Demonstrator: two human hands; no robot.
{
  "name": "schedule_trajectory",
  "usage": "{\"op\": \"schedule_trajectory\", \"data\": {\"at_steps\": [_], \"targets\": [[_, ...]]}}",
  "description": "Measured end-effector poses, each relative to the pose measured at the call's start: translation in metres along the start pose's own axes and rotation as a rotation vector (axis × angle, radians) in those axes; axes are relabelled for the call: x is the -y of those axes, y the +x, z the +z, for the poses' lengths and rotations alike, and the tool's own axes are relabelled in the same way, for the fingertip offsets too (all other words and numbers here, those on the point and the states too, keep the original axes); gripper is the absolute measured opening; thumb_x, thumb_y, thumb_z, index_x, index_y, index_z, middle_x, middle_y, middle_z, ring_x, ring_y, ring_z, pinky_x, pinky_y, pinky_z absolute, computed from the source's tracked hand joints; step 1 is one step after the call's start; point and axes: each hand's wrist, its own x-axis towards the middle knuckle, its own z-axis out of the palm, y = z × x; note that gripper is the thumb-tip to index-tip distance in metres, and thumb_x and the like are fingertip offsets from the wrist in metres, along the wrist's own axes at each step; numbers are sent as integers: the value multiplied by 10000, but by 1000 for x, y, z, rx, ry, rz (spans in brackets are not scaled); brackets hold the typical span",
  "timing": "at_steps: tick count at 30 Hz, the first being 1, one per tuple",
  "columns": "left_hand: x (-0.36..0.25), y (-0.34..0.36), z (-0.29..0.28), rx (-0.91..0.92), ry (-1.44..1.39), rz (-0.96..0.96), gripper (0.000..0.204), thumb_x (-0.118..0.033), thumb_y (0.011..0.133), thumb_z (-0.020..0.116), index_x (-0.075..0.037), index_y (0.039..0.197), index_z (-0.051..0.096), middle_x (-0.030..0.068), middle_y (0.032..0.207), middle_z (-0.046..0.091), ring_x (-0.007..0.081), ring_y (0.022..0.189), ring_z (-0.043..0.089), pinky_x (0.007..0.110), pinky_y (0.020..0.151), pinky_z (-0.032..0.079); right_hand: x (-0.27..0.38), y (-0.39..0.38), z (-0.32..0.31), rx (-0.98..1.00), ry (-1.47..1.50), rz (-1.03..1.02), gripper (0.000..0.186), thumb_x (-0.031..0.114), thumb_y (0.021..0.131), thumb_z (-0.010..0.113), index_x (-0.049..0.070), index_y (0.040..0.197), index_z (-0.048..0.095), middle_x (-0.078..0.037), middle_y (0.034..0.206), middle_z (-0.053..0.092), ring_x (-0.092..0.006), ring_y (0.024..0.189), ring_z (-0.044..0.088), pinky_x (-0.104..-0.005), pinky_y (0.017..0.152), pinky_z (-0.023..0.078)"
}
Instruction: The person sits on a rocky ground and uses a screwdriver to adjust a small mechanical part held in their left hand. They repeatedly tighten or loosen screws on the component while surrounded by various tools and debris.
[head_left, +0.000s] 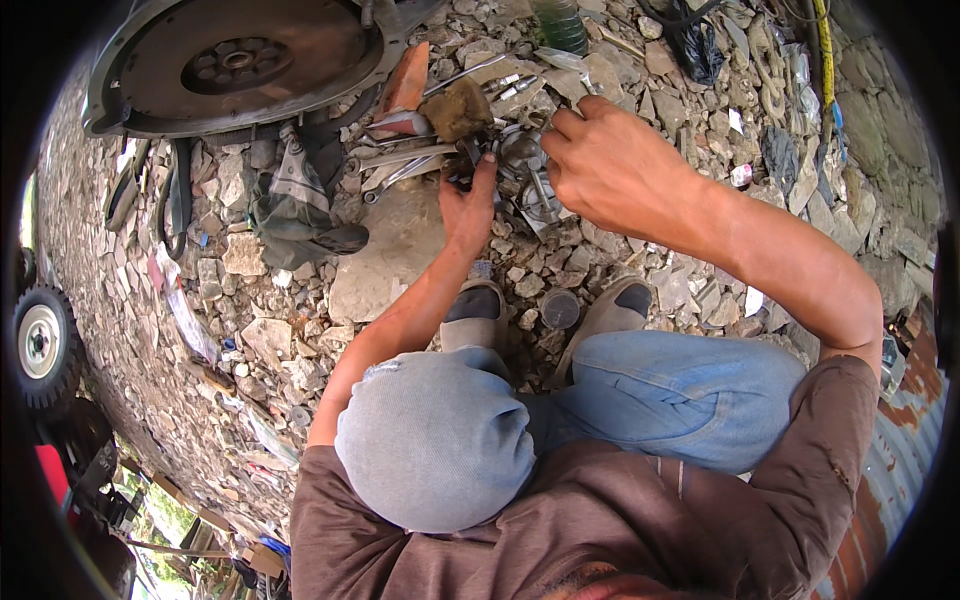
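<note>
My left hand point(468, 205) is closed on a small dark metal part point(464, 165), its thumb pointing up along one side. To the right, my right hand point(612, 160) hangs over a cluster of loose metal parts point(538, 195), fingers curled inward; what they grip is hidden. A pale, flat pointed object point(566, 60) lies just beyond its knuckles. Several wrenches point(405, 172) rest left of my left hand. Past them are a brown spongy-looking block point(460, 108), an orange-red wedge-shaped piece point(406, 78) and shiny sockets point(516, 86).
A large round flywheel in a metal housing point(330, 70) stands at the far left, with a dark rag point(300, 205) below it. Rubble covers the ground. A green bottle point(560, 28) is at the far edge. Rusty corrugated sheet point(900, 440) lies at right, a small wheel point(42, 345) at left.
</note>
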Motion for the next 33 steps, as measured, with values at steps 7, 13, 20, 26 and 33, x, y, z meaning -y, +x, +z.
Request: {"op": "schedule_trajectory", "data": {"at_steps": [7, 13, 20, 26, 33], "targets": [[-11, -5, -1, -63, 165, -96, 644, -450, 895, 779, 68, 1242, 616, 129, 1155, 705, 211, 1033, 618, 333, 966, 462, 5, 1, -6, 294, 196, 321, 141, 141, 780, 683, 39, 718, 758, -109, 742, 697, -278, 835, 705, -377, 716, 599], [-2, -1, -5, -30, 113, -90, 661, -451, 892, 781, 76, 1249, 601, 124, 1143, 701, 205, 1024, 613, 333, 956, 464, -8, -11, 1, -61, 168, 76, 146, 112, 780, 665, 19, 688, 730, -125, 730, 690, -296, 868, 715, -392, 732, 596], [-1, 0, -4, -31, 92, -86, 636, -448, 899, 779, 67, 1229, 605, 108, 1133, 698, 192, 1015, 607, 323, 946, 465, 0, 4, -22, 443, 218, 368, 132, 112, 773, 662, 5, 720, 720, -167, 880, 692, -295, 855, 720, -399, 717, 596], [6, 2, -5, -34, 46, -92, 574, -405, 901, 790, 41, 1220, 619, 84, 1124, 697, 170, 1000, 599, 307, 932, 465, -19, -7, 0, -176, 208, 41, 134, 116, 795, 657, 14, 800, 743, -157, 757, 707, -346, 739, 735, -403, 706, 605], [-3, -2, -3, -25, 43, -103, 535, -370, 916, 779, 37, 1222, 616, 65, 1123, 691, 149, 981, 590, 299, 909, 468, -6, 1, -19, 269, 257, 323, 140, 86, 819, 642, 6, 860, 750, -183, 886, 698, -343, 826, 744, -438, 695, 602]]}}
